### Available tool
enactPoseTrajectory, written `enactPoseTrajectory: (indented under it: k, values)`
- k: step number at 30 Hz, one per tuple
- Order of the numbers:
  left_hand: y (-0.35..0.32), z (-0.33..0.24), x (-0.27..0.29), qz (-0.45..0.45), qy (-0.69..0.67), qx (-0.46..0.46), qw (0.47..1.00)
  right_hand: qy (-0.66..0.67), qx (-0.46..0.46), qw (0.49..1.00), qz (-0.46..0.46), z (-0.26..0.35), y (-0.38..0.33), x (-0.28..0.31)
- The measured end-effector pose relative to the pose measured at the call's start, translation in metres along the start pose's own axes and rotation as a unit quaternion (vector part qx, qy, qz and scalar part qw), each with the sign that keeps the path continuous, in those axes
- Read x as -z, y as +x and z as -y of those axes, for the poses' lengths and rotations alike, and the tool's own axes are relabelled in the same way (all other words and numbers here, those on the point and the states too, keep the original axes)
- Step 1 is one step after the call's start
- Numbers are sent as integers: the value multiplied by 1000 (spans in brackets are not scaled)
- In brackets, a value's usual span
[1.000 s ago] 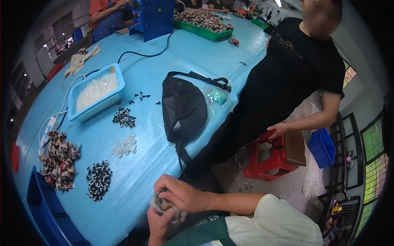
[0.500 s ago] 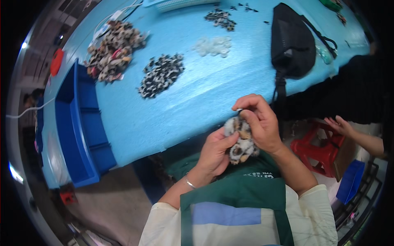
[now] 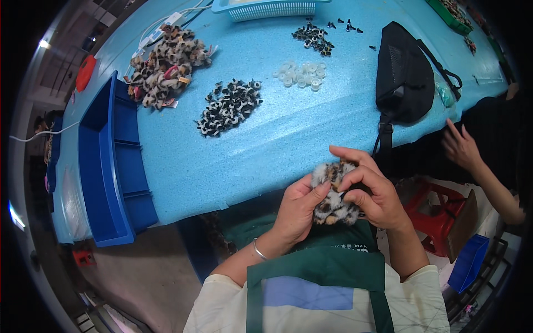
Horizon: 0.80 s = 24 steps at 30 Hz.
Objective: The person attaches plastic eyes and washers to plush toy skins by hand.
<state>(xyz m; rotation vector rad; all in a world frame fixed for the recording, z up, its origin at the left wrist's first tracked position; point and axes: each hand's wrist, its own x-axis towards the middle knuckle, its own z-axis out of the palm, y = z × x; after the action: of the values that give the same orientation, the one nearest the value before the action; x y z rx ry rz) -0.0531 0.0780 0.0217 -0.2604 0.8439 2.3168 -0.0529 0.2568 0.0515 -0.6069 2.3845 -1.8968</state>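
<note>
- the left hand [image 3: 297, 208] and the right hand [image 3: 369, 191] are both closed around a small furry leopard-print piece [image 3: 333, 194], held just off the near edge of the blue table [image 3: 266, 139], over the green apron [image 3: 316, 266].
- the left hand cups the piece from 9 o'clock, thumb pressed on its fur; a thin bracelet [image 3: 259, 250] sits on that wrist.
- the right hand wraps it from 3 o'clock, fingers [image 3: 350, 161] curled over the top.
- at 11 o'clock from the hands lies a heap of black-and-white rings [image 3: 229, 106]; further out the same way, a pile of furry leopard-print pieces [image 3: 164, 64].
- at 12 o'clock, a cluster of clear white discs [image 3: 300, 75], and beyond it small black parts [image 3: 314, 38].
- at 1 o'clock, a black bag [image 3: 402, 75] rests on the table, its strap hanging over the edge.
- at 9 o'clock, a blue bin [image 3: 111, 161] lies along the table's end.
- at 3 o'clock, another person's hand [image 3: 461, 147] is spread open above a red stool [image 3: 438, 213].
</note>
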Motion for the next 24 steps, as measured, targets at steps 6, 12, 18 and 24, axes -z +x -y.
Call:
enactPoseTrajectory:
  k: [6, 12, 18, 24]
  values:
    - [-4, 2, 6, 16, 273, -169, 947, -87, -26, 996, -15, 5, -7, -7]
    - [-6, -13, -3, 61, 526, -445, 722, -112, 113, 984, -79, -3, -14, -12]
    - [-14, -5, -7, 130, 523, -503, 675, -204, 219, 950, -84, 3, -29, -14]
    - [-14, -2, -6, 118, 435, -457, 766, -187, 231, 950, -91, 6, -22, -18]
